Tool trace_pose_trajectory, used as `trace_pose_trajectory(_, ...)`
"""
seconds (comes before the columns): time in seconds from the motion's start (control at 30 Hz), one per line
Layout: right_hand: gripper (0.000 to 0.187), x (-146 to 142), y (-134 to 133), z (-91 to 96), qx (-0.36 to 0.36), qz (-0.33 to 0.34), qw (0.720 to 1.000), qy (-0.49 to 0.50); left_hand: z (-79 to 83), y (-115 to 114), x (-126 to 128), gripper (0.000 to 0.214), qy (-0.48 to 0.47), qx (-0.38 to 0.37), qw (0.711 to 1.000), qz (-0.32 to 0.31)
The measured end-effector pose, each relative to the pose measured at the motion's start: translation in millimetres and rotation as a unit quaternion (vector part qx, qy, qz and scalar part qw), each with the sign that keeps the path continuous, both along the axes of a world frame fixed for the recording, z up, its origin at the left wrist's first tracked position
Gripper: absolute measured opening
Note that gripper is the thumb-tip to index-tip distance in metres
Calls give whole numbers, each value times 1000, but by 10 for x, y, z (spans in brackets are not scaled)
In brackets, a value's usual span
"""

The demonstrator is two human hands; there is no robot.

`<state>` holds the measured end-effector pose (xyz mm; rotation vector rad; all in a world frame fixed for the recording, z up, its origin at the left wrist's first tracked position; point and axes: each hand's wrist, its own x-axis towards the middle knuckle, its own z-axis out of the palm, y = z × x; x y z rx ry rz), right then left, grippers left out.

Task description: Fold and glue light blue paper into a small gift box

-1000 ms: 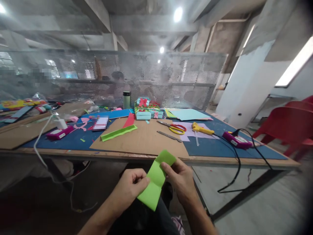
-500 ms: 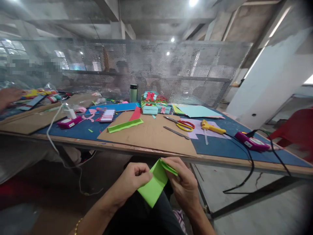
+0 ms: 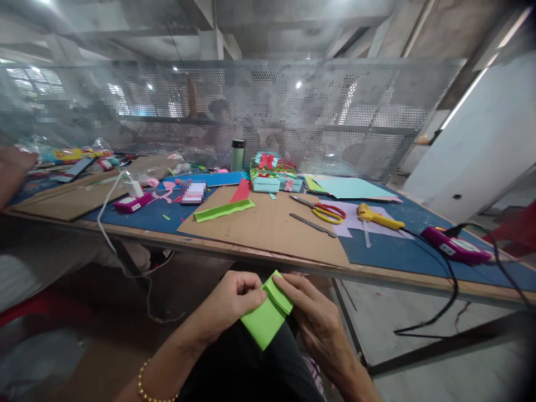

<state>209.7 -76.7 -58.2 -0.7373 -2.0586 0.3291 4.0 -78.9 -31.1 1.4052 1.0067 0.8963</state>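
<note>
A bright green sheet of paper (image 3: 264, 322) with a folded-over strip along its upper right edge is held above my lap, in front of the table edge. My left hand (image 3: 234, 298) pinches its upper left side between thumb and fingers. My right hand (image 3: 314, 307) grips the folded strip, fingers lying over it and the rest of the hand behind and to the right. Beyond, on a cardboard sheet (image 3: 268, 234), lie a folded green paper strip (image 3: 225, 210), red-and-yellow-handled scissors (image 3: 326, 212) and a thin metal blade (image 3: 313, 225).
A yellow glue gun (image 3: 379, 218) lies on lilac paper, its cable running to a purple power box (image 3: 454, 245). Turquoise paper boxes (image 3: 266, 184) and a green bottle (image 3: 237, 156) stand at the back. Coloured sheets (image 3: 352, 188) lie right. Another person's hand (image 3: 14, 170) is far left.
The strip at the paper's upper right has been folded down flatter over the sheet, with my right fingers now on top of it. The camera view has shifted slightly left.
</note>
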Motion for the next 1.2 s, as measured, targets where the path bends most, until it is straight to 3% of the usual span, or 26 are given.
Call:
trace_pose_trajectory(0.37, 58, 10, 23, -79, 30, -6, 1000, 5, 7, 16, -12, 40, 10, 8, 1000, -29)
trace_pose_trajectory(0.73, 58, 47, 10, -138, 44, -34, 998, 8, -9, 44, 80, 41, 23, -1, 1000, -12)
trace_pose_trajectory(1.03, 54, 31, -20, -70, -21, -30, 998, 58, -49, 55, 76, 36, 43, 21, 999, 6)
trace_pose_trajectory(1.2, 53, 45, -24, -94, -162, -53, 975, 143, -52, 53, 67, 36, 57, 21, 998, 26)
